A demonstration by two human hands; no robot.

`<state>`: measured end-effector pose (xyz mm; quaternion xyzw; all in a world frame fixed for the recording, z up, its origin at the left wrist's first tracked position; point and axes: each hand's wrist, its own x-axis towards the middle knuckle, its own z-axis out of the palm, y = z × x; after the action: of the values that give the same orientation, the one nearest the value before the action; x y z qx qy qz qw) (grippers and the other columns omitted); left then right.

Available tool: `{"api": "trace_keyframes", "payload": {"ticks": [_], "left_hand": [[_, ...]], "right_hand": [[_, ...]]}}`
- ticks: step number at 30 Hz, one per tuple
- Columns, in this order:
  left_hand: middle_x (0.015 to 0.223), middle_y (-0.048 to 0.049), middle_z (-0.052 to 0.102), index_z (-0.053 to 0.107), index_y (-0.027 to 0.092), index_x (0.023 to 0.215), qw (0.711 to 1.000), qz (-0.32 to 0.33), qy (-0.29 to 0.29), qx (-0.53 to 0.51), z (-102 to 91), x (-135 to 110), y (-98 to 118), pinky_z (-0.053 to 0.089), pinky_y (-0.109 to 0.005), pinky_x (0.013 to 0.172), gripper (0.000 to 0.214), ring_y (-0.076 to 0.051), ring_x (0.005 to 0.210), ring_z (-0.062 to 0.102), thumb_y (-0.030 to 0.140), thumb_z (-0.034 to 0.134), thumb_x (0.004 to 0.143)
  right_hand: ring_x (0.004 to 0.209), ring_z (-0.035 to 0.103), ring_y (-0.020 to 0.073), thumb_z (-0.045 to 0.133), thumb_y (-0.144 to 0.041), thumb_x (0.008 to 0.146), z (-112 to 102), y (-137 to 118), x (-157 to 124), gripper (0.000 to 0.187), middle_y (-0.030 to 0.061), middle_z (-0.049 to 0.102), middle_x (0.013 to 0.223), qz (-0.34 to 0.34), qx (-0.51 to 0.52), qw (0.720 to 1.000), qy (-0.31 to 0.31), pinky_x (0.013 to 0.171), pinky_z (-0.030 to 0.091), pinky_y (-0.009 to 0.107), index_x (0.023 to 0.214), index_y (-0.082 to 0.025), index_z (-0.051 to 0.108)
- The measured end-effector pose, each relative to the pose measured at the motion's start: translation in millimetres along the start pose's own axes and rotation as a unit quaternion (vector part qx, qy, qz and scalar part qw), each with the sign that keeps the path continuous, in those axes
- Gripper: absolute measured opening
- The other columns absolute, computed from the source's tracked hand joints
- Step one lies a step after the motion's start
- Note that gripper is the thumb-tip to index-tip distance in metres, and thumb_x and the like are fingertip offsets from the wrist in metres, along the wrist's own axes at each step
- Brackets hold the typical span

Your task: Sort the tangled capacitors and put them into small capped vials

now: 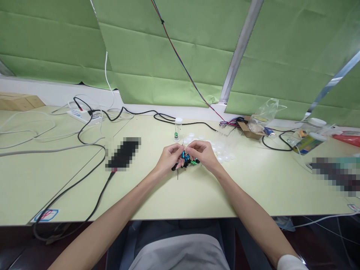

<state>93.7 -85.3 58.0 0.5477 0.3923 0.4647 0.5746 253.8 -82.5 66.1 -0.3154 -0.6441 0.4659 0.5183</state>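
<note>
My left hand [168, 157] and my right hand [203, 153] meet over the middle of the pale green table [182, 198]. Between them sits a small cluster of blue, green and black electronic parts [186, 159] with thin wire leads. The left fingers are pinched on the blue part and a black piece. The right fingers are curled and pinch the same cluster from the other side. Just behind stands a small clear vial [177, 128] with a green part inside, and several round white caps [222, 150] lie to the right.
A power strip [83, 115] and black and white cables [84, 135] spread over the left of the table. A dark flat object [123, 153] lies left of my hands. A small cardboard box with a plastic bag [257, 123] and a jar [309, 138] stand at the back right.
</note>
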Motion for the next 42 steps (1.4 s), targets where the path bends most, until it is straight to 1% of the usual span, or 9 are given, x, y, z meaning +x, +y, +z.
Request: {"api": "trace_keyframes", "payload": {"ticks": [3,7,11,18,23,30,39,42], "left_hand": [[0.051,-0.0008,0.058,0.059,0.017,0.074,1.000,0.009,-0.003,0.009,0.3,-0.4,0.6,0.031,-0.021,0.038,0.034,-0.009,0.035,0.046,0.049,0.069,0.081],[0.051,-0.0012,0.058,0.058,0.016,0.072,0.999,0.023,-0.015,0.028,0.2,-0.8,1.0,0.031,-0.021,0.038,0.038,-0.008,0.034,0.044,0.052,0.066,0.083],[0.052,-0.0020,0.060,0.058,0.016,0.073,0.999,0.027,-0.019,0.031,-0.2,-0.6,0.6,0.031,-0.021,0.038,0.039,-0.008,0.034,0.045,0.053,0.065,0.083],[0.050,-0.0006,0.057,0.057,0.017,0.074,0.999,0.031,-0.019,0.026,0.5,-0.5,0.2,0.030,-0.021,0.037,0.037,-0.008,0.034,0.045,0.051,0.065,0.084],[0.056,-0.0030,0.062,0.059,0.016,0.074,0.999,0.033,-0.021,0.023,0.6,-0.3,-0.5,0.029,-0.020,0.035,0.035,-0.009,0.036,0.049,0.049,0.067,0.082],[0.060,-0.0043,0.065,0.060,0.016,0.076,0.999,0.035,-0.026,0.023,-0.4,0.9,-2.3,0.030,-0.020,0.035,0.036,-0.009,0.037,0.050,0.050,0.067,0.082],[0.057,-0.0036,0.063,0.060,0.016,0.076,1.000,0.022,-0.016,0.013,-1.7,1.2,-1.3,0.030,-0.020,0.035,0.035,-0.009,0.036,0.048,0.050,0.066,0.082],[0.057,-0.0037,0.064,0.061,0.017,0.077,1.000,0.016,-0.015,0.005,-2.7,1.9,-1.4,0.029,-0.021,0.036,0.033,-0.009,0.034,0.047,0.049,0.066,0.083]], "right_hand": [[0.047,0.048,0.0096,0.076,-0.043,0.075,0.7,-1.0,-0.3,0.029,-0.0016,0.058,0.056,-0.005,-0.008,1.000,0.009,0.046,0.038,0.024,0.069,-0.017,0.066],[0.047,0.046,0.0093,0.074,-0.044,0.078,0.8,-0.4,-0.6,0.031,-0.0023,0.055,0.052,-0.011,-0.013,1.000,0.011,0.046,0.037,0.024,0.067,-0.017,0.065],[0.047,0.047,0.0097,0.072,-0.046,0.079,0.4,0.8,-1.0,0.033,-0.0020,0.055,0.053,-0.013,-0.013,1.000,0.014,0.047,0.037,0.024,0.066,-0.017,0.064],[0.044,0.046,0.0098,0.068,-0.048,0.082,1.2,1.7,-1.0,0.035,-0.0015,0.056,0.050,-0.004,-0.008,1.000,0.016,0.045,0.036,0.025,0.067,-0.017,0.066],[0.042,0.047,0.0098,0.068,-0.048,0.082,2.8,0.6,-0.1,0.036,-0.0020,0.055,0.048,0.009,0.020,1.000,0.013,0.045,0.039,0.025,0.066,-0.017,0.065],[0.042,0.049,0.0096,0.069,-0.047,0.082,1.3,4.9,1.1,0.032,-0.0028,0.056,0.049,0.039,0.086,0.996,0.000,0.043,0.039,0.023,0.074,-0.016,0.067],[0.045,0.051,0.0098,0.067,-0.042,0.082,1.1,3.9,2.7,0.025,-0.0027,0.058,0.051,0.073,0.155,0.985,-0.011,0.044,0.040,0.022,0.080,-0.017,0.065],[0.047,0.052,0.0101,0.069,-0.042,0.081,1.3,2.3,2.8,0.025,-0.0026,0.060,0.054,0.086,0.174,0.981,-0.022,0.045,0.040,0.021,0.085,-0.017,0.064]]}}
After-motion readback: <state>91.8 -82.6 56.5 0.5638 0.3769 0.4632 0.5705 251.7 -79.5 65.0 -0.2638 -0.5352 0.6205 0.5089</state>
